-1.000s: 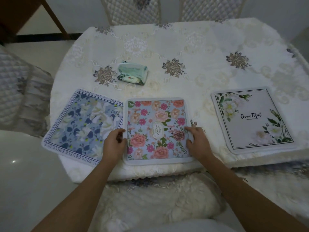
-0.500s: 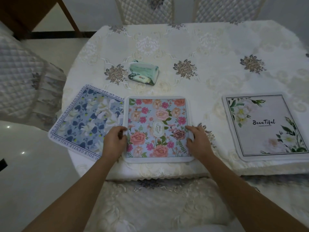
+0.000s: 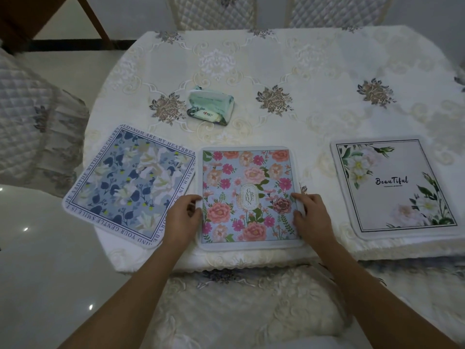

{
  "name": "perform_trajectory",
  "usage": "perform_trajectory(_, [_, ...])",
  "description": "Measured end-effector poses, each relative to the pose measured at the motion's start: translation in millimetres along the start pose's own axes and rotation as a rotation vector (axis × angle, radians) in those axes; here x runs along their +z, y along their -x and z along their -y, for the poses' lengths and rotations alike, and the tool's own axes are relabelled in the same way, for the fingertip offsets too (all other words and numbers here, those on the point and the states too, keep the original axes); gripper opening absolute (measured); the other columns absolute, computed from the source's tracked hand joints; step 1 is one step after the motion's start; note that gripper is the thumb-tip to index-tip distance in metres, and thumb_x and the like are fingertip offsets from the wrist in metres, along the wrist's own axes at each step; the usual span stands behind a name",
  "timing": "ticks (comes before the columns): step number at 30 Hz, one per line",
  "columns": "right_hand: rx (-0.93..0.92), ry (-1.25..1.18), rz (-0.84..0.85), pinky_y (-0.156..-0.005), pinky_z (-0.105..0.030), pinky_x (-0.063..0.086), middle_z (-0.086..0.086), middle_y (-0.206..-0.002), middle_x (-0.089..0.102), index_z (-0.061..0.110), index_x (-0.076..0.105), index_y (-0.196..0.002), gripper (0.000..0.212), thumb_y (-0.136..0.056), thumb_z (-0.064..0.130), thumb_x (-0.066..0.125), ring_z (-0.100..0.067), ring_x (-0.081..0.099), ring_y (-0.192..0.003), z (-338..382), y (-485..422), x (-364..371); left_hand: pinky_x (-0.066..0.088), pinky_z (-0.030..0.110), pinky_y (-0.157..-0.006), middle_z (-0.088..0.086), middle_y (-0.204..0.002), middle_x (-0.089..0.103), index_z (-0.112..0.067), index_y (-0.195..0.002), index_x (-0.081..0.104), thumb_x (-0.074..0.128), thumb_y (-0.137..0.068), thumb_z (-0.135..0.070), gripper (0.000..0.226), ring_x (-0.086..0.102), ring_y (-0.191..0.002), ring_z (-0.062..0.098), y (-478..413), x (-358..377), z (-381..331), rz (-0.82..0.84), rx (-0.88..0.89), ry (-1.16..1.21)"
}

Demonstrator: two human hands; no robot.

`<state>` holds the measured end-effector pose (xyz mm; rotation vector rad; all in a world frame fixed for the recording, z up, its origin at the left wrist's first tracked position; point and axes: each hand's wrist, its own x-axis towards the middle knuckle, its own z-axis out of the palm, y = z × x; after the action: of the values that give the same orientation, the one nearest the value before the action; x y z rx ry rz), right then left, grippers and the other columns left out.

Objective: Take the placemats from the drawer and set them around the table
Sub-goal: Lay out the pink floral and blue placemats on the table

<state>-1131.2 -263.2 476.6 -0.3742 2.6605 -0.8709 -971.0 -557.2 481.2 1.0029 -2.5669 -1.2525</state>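
Three placemats lie along the near edge of the table, which wears a cream embroidered cloth. In the middle is a pink-flowered placemat marked "GARDEN". My left hand grips its left edge and my right hand grips its right edge, thumbs on top. To its left a blue-flowered placemat lies turned at an angle, its near corner past the table's edge. A white placemat reading "Beautiful" lies flat at the right.
A green tissue pack sits behind the mats. A cushioned chair seat is tucked right below the table edge in front of me. More padded chairs stand at the left and far side. Glossy floor at lower left.
The view has shifted, so the table sits further right in the frame. The pink placemat looks squared up and slightly nearer the blue one. Both hands stay on its edges.
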Motion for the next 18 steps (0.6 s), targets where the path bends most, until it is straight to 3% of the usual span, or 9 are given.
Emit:
perform_trajectory(10, [-0.002,-0.02,0.025,-0.091,-0.031,0.051,0.001,-0.119,0.044,0.025,0.054,-0.133,0.047,-0.09,0.008,0.059,-0.014,0.053,-0.105,-4.1,-0.8,-1.9,0.044,0.019,-0.072,-0.007,-0.088,0.059,-0.016,-0.119,0.066,0.067,-0.089,-0.004,0.032,0.057,-0.078,0.005,3.7,4.1,-2.5,0.003,-0.027,-0.028])
perform_trajectory(13, [-0.003,-0.028,0.028,-0.087,-0.037,0.056,0.005,-0.117,0.043,0.026,0.055,-0.132,0.046,-0.09,0.008,0.058,-0.014,0.055,-0.103,-6.0,3.0,-2.2,0.037,0.009,-0.068,-0.008,-0.089,0.057,-0.015,-0.12,0.066,0.067,-0.089,-0.004,0.033,0.055,-0.078,0.002,6.0,5.6,-2.0,0.0,-0.01,-0.059])
perform_trajectory(18, [-0.017,-0.009,0.048,-0.089,-0.037,0.054,0.002,-0.118,0.045,0.025,0.053,-0.134,0.046,-0.09,0.009,0.059,-0.016,0.057,-0.102,-8.6,4.3,-2.8,0.036,0.009,-0.066,-0.005,-0.091,0.054,-0.014,-0.121,0.065,0.065,-0.089,-0.004,0.033,0.053,-0.074,0.003,4.2,6.0,-2.3,0.018,0.023,-0.107])
